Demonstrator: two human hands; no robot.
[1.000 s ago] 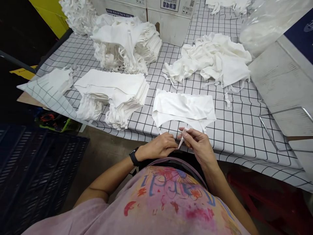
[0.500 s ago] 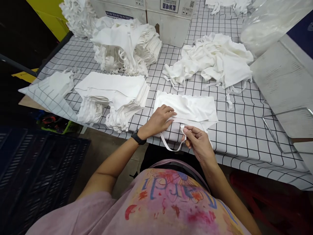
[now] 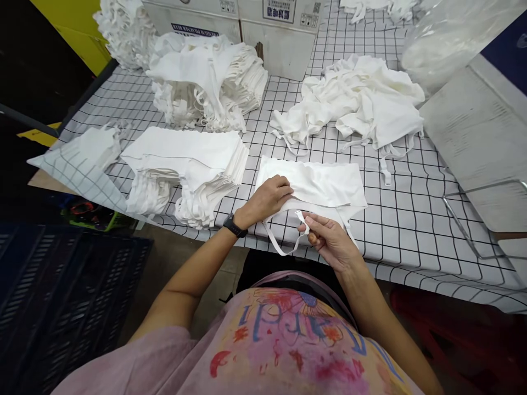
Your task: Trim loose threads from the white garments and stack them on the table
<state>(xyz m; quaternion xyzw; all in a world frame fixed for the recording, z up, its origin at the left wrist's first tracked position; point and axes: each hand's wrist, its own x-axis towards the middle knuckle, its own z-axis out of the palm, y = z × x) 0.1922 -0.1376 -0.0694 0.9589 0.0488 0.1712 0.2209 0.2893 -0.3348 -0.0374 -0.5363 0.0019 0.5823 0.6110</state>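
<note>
A white bra top (image 3: 325,178) lies spread on the checked tablecloth in front of me, its long edge toward the back. My left hand (image 3: 274,195) rests at its left part, fingers bent over the fabric and the thumb tucked at the lower edge, closed on it. Just below that edge, my right hand (image 3: 329,236) pinches the white shoulder strap (image 3: 284,249) near its small end piece. The strap hangs in a loop between the two hands, over the table's front edge. A second strap runs down behind my right wrist, partly hidden.
Neat stacks of white bra tops (image 3: 181,145) stand to the left, with another stack (image 3: 206,71) behind. A loose white heap (image 3: 366,104) lies at back right. Cardboard boxes (image 3: 284,52), a plastic bag (image 3: 444,49) and a metal wire frame (image 3: 465,230) surround the work area.
My left fingers have drawn in and bent more on the fabric, whose lower edge has shifted. My right hand has moved slightly left with the strap end, which now tilts to the left.
</note>
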